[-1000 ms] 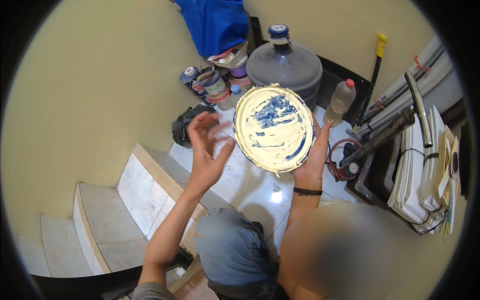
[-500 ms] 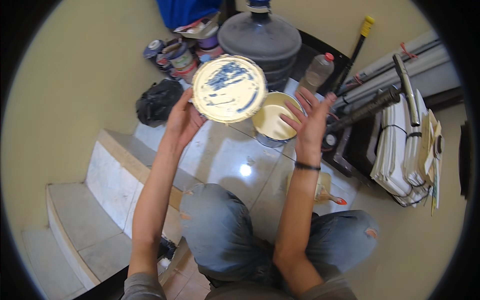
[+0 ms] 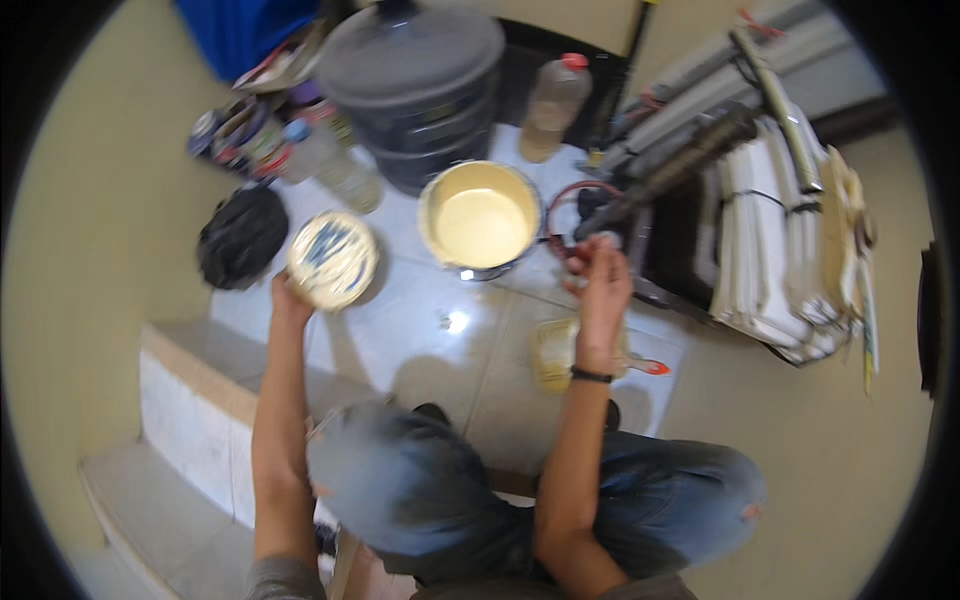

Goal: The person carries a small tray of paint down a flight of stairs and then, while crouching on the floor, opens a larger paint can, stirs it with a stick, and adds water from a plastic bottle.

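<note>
My left hand (image 3: 289, 298) grips the edge of a round paint-can lid (image 3: 334, 262). Cream paint smeared with dark blue covers the lid's upward face. It is held low over the tiles, left of an uncovered paint bucket (image 3: 480, 215) of cream paint. My right hand (image 3: 602, 285) is raised to the right of the bucket, apart from it, its fingers bent and blurred; whether they hold anything is unclear. Below that hand, a paintbrush (image 3: 648, 366) with a red-tipped handle lies by a cream-smeared tray (image 3: 553, 352), partly behind my wrist.
Behind the bucket stand a big water jug (image 3: 415, 95) and a red-capped bottle (image 3: 556, 105). A clear bottle (image 3: 345, 175), paint cans (image 3: 240, 135) and a black plastic bag (image 3: 243, 235) sit left. Steps (image 3: 190, 400) rise at left; bundled white panels (image 3: 765, 240) lean right.
The lid in my left hand has moved left and down, away from the bucket, which is now fully in sight. My right hand's spread fingers have bent inward. The view has shifted.
</note>
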Tool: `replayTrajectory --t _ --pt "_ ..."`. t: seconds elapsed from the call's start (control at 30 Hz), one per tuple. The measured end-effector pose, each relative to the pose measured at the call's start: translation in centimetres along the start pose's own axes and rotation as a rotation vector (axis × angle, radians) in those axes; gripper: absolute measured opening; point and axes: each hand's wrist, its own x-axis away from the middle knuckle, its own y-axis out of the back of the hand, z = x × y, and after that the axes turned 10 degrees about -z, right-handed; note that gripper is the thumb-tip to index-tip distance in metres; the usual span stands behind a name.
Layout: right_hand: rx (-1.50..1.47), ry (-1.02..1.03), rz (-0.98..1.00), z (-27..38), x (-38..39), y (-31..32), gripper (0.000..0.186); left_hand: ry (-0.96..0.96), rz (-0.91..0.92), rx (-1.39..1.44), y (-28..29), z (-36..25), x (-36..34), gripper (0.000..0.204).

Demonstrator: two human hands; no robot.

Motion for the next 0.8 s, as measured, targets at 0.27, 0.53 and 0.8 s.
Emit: replayTrajectory --t 0.27,0.53,0.8 --pt "0.223 0.721 -0.009 18.0 10.8 7.5 0.037 0.226 -0.188 0.049 7.5 4.9 -3.9 0.075" --pt "0.767 1.080 -0.789 28.6 8.8 23.1 0.038 -0.166 -0.911 -0.566 6.2 3.0 -5.5 0.075" --pt "1.395 1.374 -0.271 30.8 5.6 16.4 0.057 -0.758 -0.724 -1.216 -5.1 6.0 -2.0 0.070"
